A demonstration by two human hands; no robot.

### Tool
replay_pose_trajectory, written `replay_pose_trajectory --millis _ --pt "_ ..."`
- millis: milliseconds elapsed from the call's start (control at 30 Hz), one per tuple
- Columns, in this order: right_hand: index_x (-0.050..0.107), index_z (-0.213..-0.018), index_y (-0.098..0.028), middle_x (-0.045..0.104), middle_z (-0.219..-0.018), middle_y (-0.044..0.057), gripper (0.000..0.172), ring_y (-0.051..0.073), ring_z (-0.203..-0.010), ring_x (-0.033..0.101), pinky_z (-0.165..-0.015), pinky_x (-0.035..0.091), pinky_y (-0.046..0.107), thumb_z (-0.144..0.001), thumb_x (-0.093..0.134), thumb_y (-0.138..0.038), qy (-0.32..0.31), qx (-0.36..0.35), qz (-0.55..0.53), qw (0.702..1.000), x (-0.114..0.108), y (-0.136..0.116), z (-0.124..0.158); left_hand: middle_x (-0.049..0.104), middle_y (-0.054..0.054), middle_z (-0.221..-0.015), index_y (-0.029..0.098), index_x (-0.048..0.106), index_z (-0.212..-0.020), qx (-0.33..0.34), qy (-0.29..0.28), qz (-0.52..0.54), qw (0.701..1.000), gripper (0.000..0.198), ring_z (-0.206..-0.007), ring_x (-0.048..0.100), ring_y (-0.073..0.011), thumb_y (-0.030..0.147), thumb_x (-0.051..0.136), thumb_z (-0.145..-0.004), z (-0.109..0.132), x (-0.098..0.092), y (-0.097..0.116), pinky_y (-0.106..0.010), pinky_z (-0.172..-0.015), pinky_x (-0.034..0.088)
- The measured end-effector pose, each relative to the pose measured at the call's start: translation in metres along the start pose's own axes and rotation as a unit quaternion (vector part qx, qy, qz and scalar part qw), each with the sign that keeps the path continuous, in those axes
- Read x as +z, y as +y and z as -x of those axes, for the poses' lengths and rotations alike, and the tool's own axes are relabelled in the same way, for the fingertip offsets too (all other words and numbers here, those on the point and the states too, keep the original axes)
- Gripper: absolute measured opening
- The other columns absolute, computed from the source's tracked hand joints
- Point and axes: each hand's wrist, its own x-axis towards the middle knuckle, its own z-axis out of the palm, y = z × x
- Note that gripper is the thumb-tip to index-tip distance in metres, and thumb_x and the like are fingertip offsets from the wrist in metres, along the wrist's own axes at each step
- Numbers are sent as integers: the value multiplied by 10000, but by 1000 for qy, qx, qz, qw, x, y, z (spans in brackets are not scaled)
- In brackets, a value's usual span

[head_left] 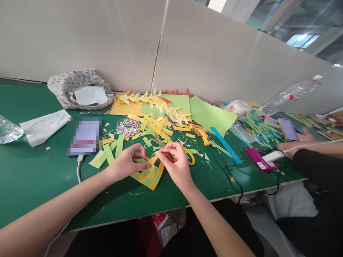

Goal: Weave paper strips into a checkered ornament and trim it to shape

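A small checkered piece of woven paper [150, 177] in yellow and green lies at the table's front, between my hands. My left hand [128, 162] is at its left edge, fingers curled, thumb and index fingertip closed near a yellow strip. Above its upper right side, my right hand [177, 164] pinches thumb and index finger together at the end of a yellow strip; the fingertips partly hide it. Scissors [191, 157] with yellow and red handles lie just behind my right hand, partly covered by it. Loose green paper strips [108, 153] spread beside my left hand.
A yellow glue gun [203, 136] trails a black cord over the table edge. Behind are woven paper chains [163, 105], green sheets [211, 114] and a bag of gems [128, 127]. A charging phone [85, 135] lies left. At right, another person's hand [305, 136] is near a phone.
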Motion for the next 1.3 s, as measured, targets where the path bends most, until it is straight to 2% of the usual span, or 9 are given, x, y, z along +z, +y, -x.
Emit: replay_pose_trajectory --millis 200,400,633,700,833,933,1000,1100,1300 --pt "435 -886 -231 641 -845 15 304 179 -793 635 -669 471 290 -724 648 -377 -15 31 34 999 0 4 -1 608 16 -766 196 402 -734 17 13 4 1000 335 -687 567 -102 204 718 -623 1 2 3 -222 -626 448" --pt "424 -940 -234 628 -838 11 324 173 -807 626 -694 462 288 -741 638 -375 -20 24 6 999 0 6 -1 578 30 -763 193 410 -736 16 27 24 999 348 -624 523 -80 167 728 -595 1 2 6 -193 -545 449" --pt "479 -772 -209 562 -916 29 221 152 -771 600 -614 436 251 -753 623 -375 2 -15 77 997 3 7 1 584 27 -776 198 400 -743 -15 9 48 999 345 -620 519 -77 203 722 -621 2 3 6 -198 -544 465" --pt "495 -797 -213 573 -938 36 213 166 -821 602 -652 453 265 -765 607 -391 3 -5 58 998 2 6 1 583 27 -770 199 397 -741 -13 17 47 999 351 -623 528 -80 208 726 -620 2 3 6 -197 -543 465" --pt "476 -935 -240 599 -1050 49 204 180 -1021 564 -888 434 348 -817 543 -393 38 5 -44 998 -1 1 -1 581 25 -791 200 399 -748 2 45 62 997 347 -636 549 -85 228 726 -634 2 1 6 -203 -551 477" --pt "436 -1014 -256 566 -1163 55 306 179 -1126 509 -985 384 378 -780 594 -374 64 13 -108 992 -2 -1 -1 560 39 -800 198 402 -754 32 72 102 992 325 -640 556 -73 232 711 -661 2 0 7 -207 -589 490" --pt "413 -1057 -261 566 -1168 62 437 193 -1097 537 -960 418 381 -713 668 -347 46 36 -131 990 -1 -1 0 544 49 -799 199 404 -760 54 88 125 987 318 -644 558 -66 226 708 -669 2 -1 8 -204 -607 493" --pt "366 -1117 -260 640 -1012 54 571 211 -926 630 -813 511 380 -660 705 -305 -28 85 -163 982 3 -1 2 535 55 -812 200 404 -770 71 97 142 982 323 -641 564 -60 220 709 -667 2 -1 9 -207 -621 490" --pt "368 -1179 -265 673 -848 11 563 197 -765 663 -681 538 339 -692 646 -222 -73 80 -90 990 2 -6 6 563 49 -778 202 392 -756 77 123 95 985 359 -700 617 -101 240 731 -641 1 -1 7 -234 -677 479"
